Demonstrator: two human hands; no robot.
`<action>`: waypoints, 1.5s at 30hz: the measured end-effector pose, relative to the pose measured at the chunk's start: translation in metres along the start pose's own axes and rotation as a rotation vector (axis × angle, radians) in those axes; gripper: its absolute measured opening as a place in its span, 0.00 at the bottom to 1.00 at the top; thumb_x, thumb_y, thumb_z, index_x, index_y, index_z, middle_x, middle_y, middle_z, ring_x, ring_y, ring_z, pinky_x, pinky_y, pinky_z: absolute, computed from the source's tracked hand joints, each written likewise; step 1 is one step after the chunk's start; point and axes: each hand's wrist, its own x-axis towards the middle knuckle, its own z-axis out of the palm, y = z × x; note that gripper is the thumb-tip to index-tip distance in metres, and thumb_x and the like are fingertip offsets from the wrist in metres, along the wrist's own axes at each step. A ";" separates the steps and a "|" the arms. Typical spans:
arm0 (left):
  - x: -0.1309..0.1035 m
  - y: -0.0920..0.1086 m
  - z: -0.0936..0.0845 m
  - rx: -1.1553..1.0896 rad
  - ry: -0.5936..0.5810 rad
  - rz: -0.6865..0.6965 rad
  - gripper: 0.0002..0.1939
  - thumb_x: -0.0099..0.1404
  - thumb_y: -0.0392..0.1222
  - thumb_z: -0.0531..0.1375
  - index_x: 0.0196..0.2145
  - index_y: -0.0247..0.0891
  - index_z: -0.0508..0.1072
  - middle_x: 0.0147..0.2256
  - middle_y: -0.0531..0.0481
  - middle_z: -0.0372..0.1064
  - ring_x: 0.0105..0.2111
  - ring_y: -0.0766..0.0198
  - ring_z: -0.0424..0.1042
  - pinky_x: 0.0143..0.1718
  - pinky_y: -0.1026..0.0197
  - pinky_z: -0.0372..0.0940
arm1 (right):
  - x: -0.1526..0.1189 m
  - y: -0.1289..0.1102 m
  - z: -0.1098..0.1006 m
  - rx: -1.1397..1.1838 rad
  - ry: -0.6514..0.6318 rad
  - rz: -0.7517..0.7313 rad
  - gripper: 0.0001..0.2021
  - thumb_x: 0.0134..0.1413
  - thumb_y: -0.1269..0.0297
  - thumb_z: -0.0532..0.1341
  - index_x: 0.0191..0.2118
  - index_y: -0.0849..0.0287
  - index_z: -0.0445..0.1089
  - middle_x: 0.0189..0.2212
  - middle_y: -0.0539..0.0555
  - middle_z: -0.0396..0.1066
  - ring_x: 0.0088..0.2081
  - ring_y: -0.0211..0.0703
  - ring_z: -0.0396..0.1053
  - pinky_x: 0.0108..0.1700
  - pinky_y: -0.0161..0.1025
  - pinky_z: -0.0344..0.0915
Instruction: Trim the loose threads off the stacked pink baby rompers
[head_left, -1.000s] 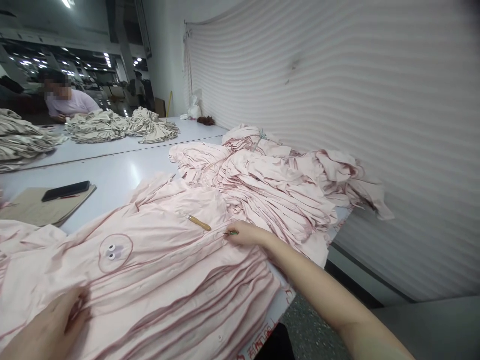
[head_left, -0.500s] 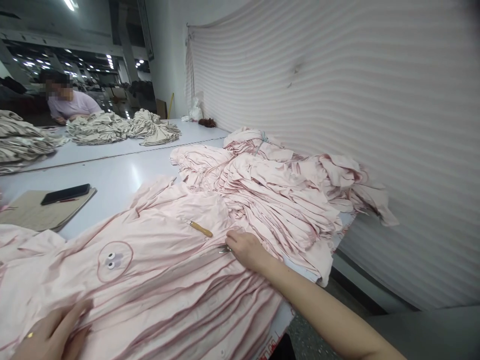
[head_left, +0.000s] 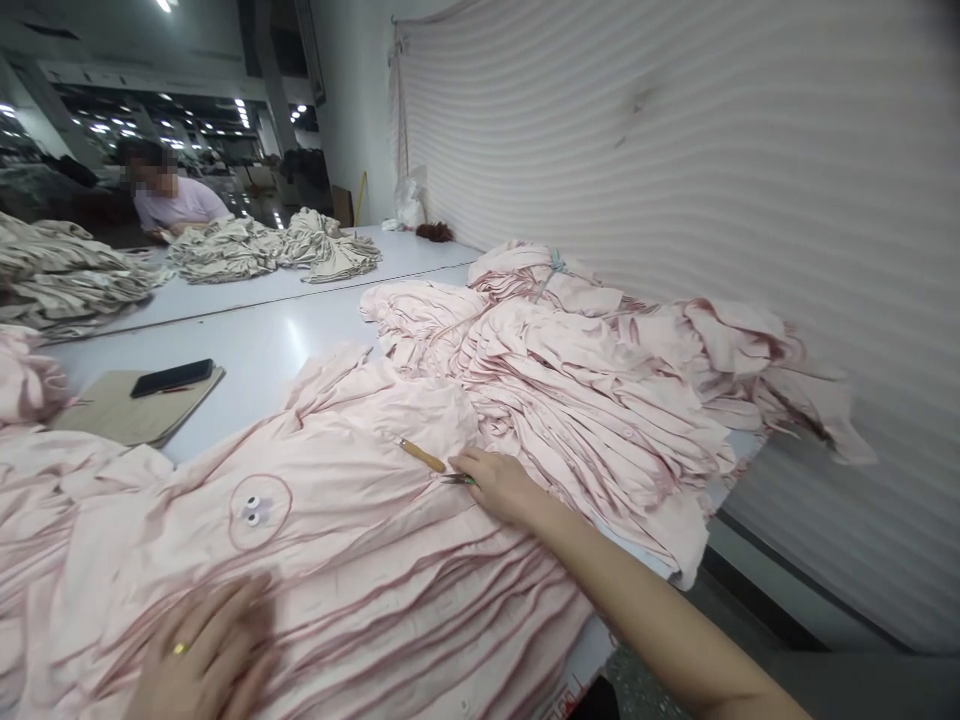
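Layered pink garments [head_left: 352,430] are spread in folds along the near table, with a round face patch [head_left: 260,513] with two eyes on the top one. My left hand [head_left: 214,650], a ring on one finger, lies with fingers stretched out over the cloth below the patch. Closed around small thread snips [head_left: 456,479], my right hand [head_left: 495,485] rests on the garments; the metal blades point left. Just left of its fingers lies a wooden-handled tool [head_left: 424,456]. The snips' handles are mostly hidden in my palm.
Tied bundles of pink garments [head_left: 562,350] are heaped at the right by a hanging striped sheet [head_left: 675,180]. A phone [head_left: 172,378] rests on a brown pad [head_left: 112,405]. Beige garment piles [head_left: 225,248] lie on the far table, where a person [head_left: 180,200] leans.
My left hand has moved right and forward across the garment. My right hand keeps the snips, whose blades now lie nearer the wooden-handled tool. The view has shifted slightly left.
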 end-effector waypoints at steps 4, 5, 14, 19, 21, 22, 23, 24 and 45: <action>0.034 0.002 -0.004 0.096 0.032 -0.150 0.18 0.64 0.49 0.56 0.51 0.42 0.70 0.51 0.44 0.72 0.48 0.54 0.72 0.44 0.53 0.68 | 0.005 0.001 0.007 -0.016 -0.019 -0.030 0.12 0.58 0.74 0.55 0.46 0.57 0.70 0.45 0.56 0.69 0.40 0.43 0.69 0.39 0.36 0.60; 0.037 -0.002 -0.001 0.115 0.017 -0.174 0.19 0.64 0.48 0.55 0.52 0.42 0.69 0.49 0.45 0.72 0.46 0.55 0.73 0.42 0.54 0.69 | 0.002 0.001 0.007 -0.021 -0.016 -0.031 0.11 0.58 0.75 0.56 0.45 0.58 0.70 0.46 0.56 0.68 0.41 0.43 0.69 0.38 0.36 0.60; 0.023 -0.043 0.010 -0.008 -0.218 -0.446 0.25 0.57 0.41 0.52 0.52 0.48 0.70 0.51 0.48 0.69 0.50 0.53 0.70 0.44 0.52 0.68 | -0.037 -0.006 -0.001 -0.048 -0.068 -0.039 0.11 0.53 0.78 0.56 0.42 0.60 0.67 0.43 0.56 0.70 0.40 0.45 0.68 0.35 0.36 0.55; 0.012 -0.035 -0.004 -0.103 -0.120 -0.383 0.16 0.59 0.41 0.52 0.44 0.47 0.72 0.47 0.48 0.70 0.51 0.54 0.68 0.47 0.51 0.66 | -0.061 -0.006 0.004 -0.041 -0.228 -0.001 0.11 0.53 0.78 0.55 0.39 0.59 0.69 0.42 0.56 0.72 0.39 0.47 0.71 0.34 0.36 0.56; 0.002 -0.028 -0.007 -0.104 -0.046 -0.277 0.13 0.61 0.42 0.54 0.42 0.46 0.72 0.47 0.47 0.70 0.51 0.54 0.68 0.49 0.50 0.65 | -0.064 -0.004 0.003 0.018 -0.236 0.029 0.12 0.54 0.78 0.54 0.39 0.58 0.71 0.41 0.55 0.74 0.40 0.48 0.71 0.36 0.37 0.57; -0.004 -0.025 -0.007 -0.089 -0.013 -0.215 0.11 0.61 0.42 0.56 0.42 0.46 0.73 0.47 0.47 0.70 0.51 0.54 0.68 0.50 0.50 0.64 | -0.063 -0.003 0.002 0.054 -0.228 0.046 0.13 0.54 0.77 0.55 0.40 0.57 0.71 0.41 0.54 0.74 0.41 0.48 0.72 0.38 0.37 0.58; -0.011 -0.023 -0.007 -0.062 0.015 -0.149 0.11 0.61 0.41 0.57 0.42 0.47 0.73 0.47 0.47 0.71 0.50 0.54 0.69 0.51 0.49 0.63 | -0.061 -0.003 0.001 0.089 -0.209 0.062 0.14 0.54 0.76 0.55 0.42 0.56 0.72 0.41 0.54 0.75 0.42 0.48 0.72 0.40 0.38 0.59; -0.018 -0.021 -0.006 -0.025 0.030 -0.087 0.11 0.61 0.41 0.57 0.42 0.47 0.73 0.46 0.48 0.72 0.49 0.54 0.69 0.51 0.49 0.63 | -0.057 -0.003 -0.001 0.120 -0.178 0.076 0.16 0.54 0.76 0.55 0.45 0.55 0.72 0.43 0.53 0.75 0.44 0.48 0.72 0.41 0.38 0.60; 0.023 -0.040 -0.011 0.055 0.000 -0.429 0.14 0.66 0.46 0.50 0.38 0.38 0.71 0.40 0.43 0.72 0.40 0.56 0.72 0.42 0.55 0.68 | -0.021 0.016 0.031 0.123 0.172 0.097 0.13 0.58 0.76 0.52 0.45 0.59 0.68 0.46 0.58 0.70 0.45 0.47 0.69 0.41 0.38 0.63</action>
